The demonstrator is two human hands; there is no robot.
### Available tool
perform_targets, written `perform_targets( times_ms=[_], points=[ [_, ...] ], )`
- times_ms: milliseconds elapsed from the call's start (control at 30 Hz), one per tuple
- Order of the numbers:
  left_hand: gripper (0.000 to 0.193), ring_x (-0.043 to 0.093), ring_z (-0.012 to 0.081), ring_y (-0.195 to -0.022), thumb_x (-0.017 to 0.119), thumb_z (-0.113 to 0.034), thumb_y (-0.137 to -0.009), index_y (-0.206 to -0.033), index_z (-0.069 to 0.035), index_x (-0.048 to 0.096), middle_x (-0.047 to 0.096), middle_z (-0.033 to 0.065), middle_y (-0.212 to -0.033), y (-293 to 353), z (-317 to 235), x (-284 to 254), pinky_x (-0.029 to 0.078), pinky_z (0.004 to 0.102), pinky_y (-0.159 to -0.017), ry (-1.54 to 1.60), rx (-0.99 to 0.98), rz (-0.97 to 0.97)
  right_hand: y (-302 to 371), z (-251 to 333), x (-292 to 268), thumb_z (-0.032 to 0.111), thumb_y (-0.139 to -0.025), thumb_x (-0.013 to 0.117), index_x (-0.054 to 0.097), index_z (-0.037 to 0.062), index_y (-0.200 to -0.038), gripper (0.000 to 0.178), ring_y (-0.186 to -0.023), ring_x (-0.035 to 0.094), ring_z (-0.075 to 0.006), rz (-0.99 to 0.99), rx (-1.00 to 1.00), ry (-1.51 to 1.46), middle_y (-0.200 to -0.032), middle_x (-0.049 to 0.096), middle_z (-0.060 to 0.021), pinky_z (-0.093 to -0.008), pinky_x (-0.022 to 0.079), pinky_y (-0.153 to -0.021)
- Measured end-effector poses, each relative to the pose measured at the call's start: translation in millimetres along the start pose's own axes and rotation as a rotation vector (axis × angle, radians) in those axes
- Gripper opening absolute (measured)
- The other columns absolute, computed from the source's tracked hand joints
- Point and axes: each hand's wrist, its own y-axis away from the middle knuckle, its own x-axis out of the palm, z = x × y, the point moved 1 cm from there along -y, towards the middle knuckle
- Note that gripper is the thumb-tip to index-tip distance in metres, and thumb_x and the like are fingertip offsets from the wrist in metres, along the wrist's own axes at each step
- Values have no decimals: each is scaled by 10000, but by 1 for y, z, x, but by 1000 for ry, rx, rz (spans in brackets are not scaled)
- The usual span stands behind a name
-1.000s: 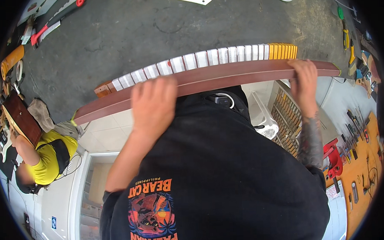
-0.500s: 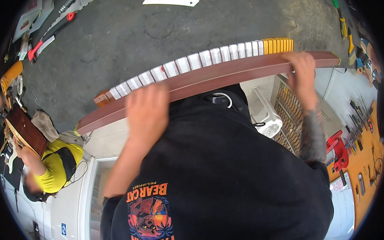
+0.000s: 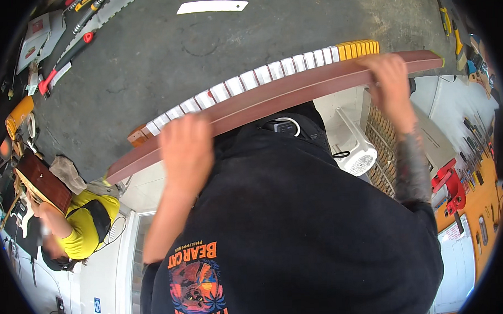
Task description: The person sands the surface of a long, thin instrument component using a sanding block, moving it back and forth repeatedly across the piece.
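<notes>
The left hand (image 3: pixel 186 151) has its fingers curled over the near edge of a long reddish-brown board (image 3: pixel 271 98), gripping it toward its left end. The board, smooth, narrow and bowed by the lens, lies crosswise over the grey tabletop (image 3: pixel 148 61), beside a row of white and yellow blocks (image 3: pixel 260 76). The right hand (image 3: pixel 391 77) grips it near the right end. By my judgement the board is being carried or positioned; the next move needs both grips level.

I see bright, even daylight with soft shadows and no harsh glare. My left hand (image 3: pixel 186 154) smears with motion blur. Fisheye bends straight edges, and the corners go black.
</notes>
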Motion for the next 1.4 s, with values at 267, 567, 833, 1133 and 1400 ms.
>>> perform_targets(
  times_ms=[267,567,833,1133,1400],
  points=[
    [374,578,373,-1024,609,-7,-804,-1178,-15,602,596,159,-1065,93,130,-4,439,495,-938,-130,-167,7,-61,143,42,104,-839,638,652,131,-1233,394,-1073,632,-264,-68,-33,-207,-1109,679,-38,-464,429,-1014],
    [168,568,290,-896,598,-116,-865,-1025,-70,576,548,114,-935,-32,-17,-5,460,432,-812,63,74,-28,7,-39,-4,-66,-801,626,656,118,-1212,452,-1122,628,-285,-13,3,22,-1170,702,-70,-478,412,-1054],
    [419,569,414,-1075,622,28,-791,-1209,31,592,601,210,-1135,84,142,-19,459,493,-958,-118,-193,67,-81,159,54,184,-845,622,658,91,-1068,245,-919,602,-190,-247,-89,-169,-940,611,-29,-384,489,-862],
    [302,576,362,-996,639,-51,-844,-1139,-17,585,593,163,-1056,-30,13,-19,468,471,-866,74,13,118,-18,-15,5,71,-768,705,642,104,-1206,444,-1059,633,-253,-62,-58,23,-1125,681,-41,-444,437,-981],
    [379,564,394,-1075,636,-11,-814,-1189,9,581,584,192,-1130,50,138,-27,450,491,-941,-34,-93,171,-74,115,31,132,-862,618,647,120,-1212,351,-1057,633,-251,6,-42,-161,-1126,679,-41,-462,438,-1013]
  ],
)
